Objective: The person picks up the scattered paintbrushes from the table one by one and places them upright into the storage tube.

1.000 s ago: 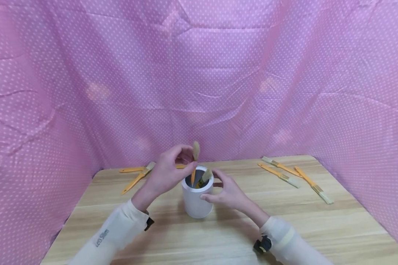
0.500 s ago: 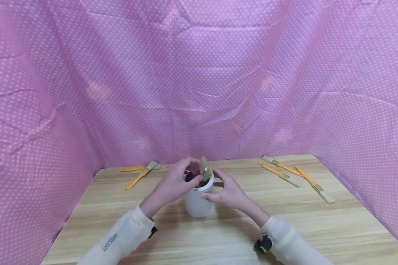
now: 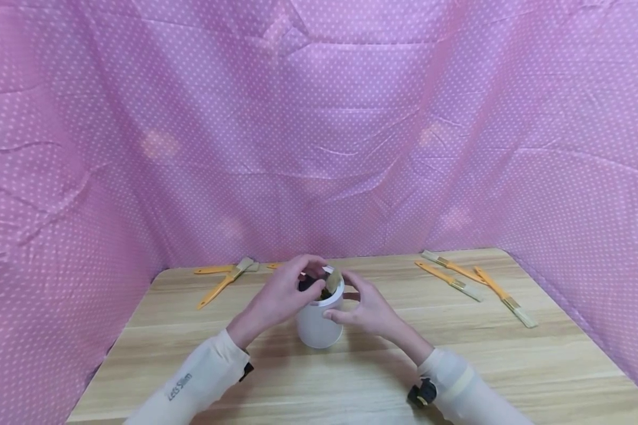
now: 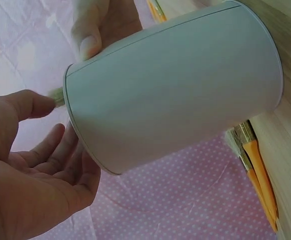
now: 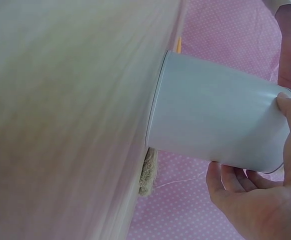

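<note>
Near the table's middle a white cylindrical container (image 3: 319, 326) stands upright. Light bristles of a paintbrush (image 3: 333, 283) poke up inside its rim; the rest of the brush contents is mostly hidden by my left hand. My right hand (image 3: 373, 310) grips the container's right side, thumb in front and fingers round the back, as the right wrist view also shows. Over the left part of the rim is my left hand (image 3: 289, 290). In the left wrist view its thumb and fingers stand apart at the mouth, with bristles (image 4: 59, 96) beside the thumb tip and nothing pinched.
Two crossed paintbrushes (image 3: 220, 290) with orange handles lie at the back left. A bit of orange handle (image 3: 273, 265) shows behind my left hand. Several more paintbrushes (image 3: 449, 280) lie at the back right. Pink dotted cloth (image 3: 319, 147) walls the wooden table (image 3: 510, 378).
My left hand has lowered a paintbrush, bristles up, into the container, moving down and right, and its fingers have come off it. The right hand keeps its grip in place.
</note>
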`<action>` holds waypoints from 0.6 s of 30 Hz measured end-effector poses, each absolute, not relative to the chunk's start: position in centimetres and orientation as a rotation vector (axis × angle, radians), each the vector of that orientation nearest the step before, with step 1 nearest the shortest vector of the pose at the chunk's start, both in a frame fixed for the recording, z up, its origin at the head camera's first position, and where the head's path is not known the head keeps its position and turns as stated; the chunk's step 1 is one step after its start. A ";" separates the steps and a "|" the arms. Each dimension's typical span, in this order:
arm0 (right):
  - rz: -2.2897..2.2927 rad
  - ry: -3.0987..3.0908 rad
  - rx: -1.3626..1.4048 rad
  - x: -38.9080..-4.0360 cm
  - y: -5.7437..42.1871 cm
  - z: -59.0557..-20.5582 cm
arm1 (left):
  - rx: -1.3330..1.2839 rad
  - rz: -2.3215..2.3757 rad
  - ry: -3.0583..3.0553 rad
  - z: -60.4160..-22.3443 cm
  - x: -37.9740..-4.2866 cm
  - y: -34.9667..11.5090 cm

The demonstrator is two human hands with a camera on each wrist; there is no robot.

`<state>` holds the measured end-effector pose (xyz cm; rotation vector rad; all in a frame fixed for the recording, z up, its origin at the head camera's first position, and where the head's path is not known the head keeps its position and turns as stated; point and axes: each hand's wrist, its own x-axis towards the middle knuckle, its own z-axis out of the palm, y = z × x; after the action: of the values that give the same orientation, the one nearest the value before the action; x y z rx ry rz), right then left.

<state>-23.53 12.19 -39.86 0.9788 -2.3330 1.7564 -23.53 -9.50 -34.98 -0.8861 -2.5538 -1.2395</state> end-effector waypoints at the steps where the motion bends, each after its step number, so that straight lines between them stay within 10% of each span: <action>1: 1.753 -2.335 0.979 -23.5 12.2 -39.9 | -0.876 -1.240 -2.550 -35.0 -23.6 -9.7; 18: 1.769 -2.383 0.883 -23.4 12.0 -40.0 | -0.594 -0.893 -2.644 -37.2 -28.4 -16.7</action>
<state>-23.36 12.03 -40.03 0.8830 -2.3831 1.7695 -28.38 -16.69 -37.22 -0.5939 -2.6437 -0.8931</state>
